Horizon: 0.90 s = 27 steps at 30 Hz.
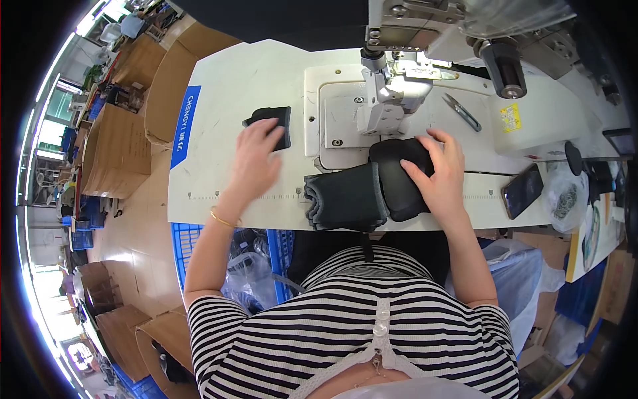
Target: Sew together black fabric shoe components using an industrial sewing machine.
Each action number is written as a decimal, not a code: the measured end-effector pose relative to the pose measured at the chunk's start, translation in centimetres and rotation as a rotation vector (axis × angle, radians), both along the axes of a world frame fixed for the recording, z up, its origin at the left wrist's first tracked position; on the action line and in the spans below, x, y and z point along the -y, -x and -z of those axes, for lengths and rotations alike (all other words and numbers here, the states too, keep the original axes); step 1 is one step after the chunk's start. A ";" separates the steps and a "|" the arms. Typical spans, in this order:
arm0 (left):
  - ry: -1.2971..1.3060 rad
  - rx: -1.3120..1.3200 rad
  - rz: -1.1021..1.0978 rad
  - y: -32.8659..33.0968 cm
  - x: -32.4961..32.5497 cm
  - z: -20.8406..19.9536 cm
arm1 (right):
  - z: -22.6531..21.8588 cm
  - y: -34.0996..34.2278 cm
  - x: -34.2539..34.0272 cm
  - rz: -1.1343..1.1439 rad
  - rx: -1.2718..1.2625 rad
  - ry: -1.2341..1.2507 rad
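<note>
My right hand (440, 169) grips the upper right part of a black, rounded padded piece (403, 189), thumb on top and fingers along its far edge. The piece lies just in front of the sewing machine's needle area (389, 110). Against its left side lies a stack of dark fabric pieces (345, 197) with grey edges. Farther left, my left hand (258, 156) is over a small black fabric piece (284, 123), fingers apart and slightly blurred. The fingertips overlap that piece; whether they press on it I cannot tell.
Thread snips (463, 112) lie right of the machine head. A phone (522, 191) and a clear plastic bag (566, 198) are at the table's right. Below the front edge stands a blue crate (189, 243). Cardboard boxes (116, 151) stand on the floor at left.
</note>
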<state>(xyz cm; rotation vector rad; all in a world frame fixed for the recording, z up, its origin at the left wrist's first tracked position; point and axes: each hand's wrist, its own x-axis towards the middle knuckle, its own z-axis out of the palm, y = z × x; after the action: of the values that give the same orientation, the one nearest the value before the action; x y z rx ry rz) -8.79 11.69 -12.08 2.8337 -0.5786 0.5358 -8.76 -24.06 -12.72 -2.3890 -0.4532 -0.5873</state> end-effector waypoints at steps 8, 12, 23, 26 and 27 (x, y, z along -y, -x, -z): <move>0.352 -0.198 0.073 4.0 13.4 -0.1 | 0.9 0.2 -0.1 -0.039 0.106 -0.126; 0.442 0.008 0.113 3.8 13.9 0.3 | 0.4 0.2 0.3 -0.057 0.133 -0.157; 0.923 -0.281 0.323 3.7 11.8 -6.0 | -2.7 1.4 0.1 -0.019 0.076 -0.337; 0.975 -0.366 0.355 3.3 12.0 -8.1 | -5.6 2.7 -1.5 -0.168 -0.121 -0.496; 1.000 -0.354 0.360 3.0 12.5 -8.6 | -5.8 2.7 -1.9 -0.233 -0.158 -0.507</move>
<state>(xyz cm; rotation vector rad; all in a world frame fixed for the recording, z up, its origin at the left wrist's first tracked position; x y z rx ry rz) -11.77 -0.83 -3.43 1.7637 -0.5250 0.1585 -11.45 -22.12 -6.90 -1.8510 -0.4435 -0.3518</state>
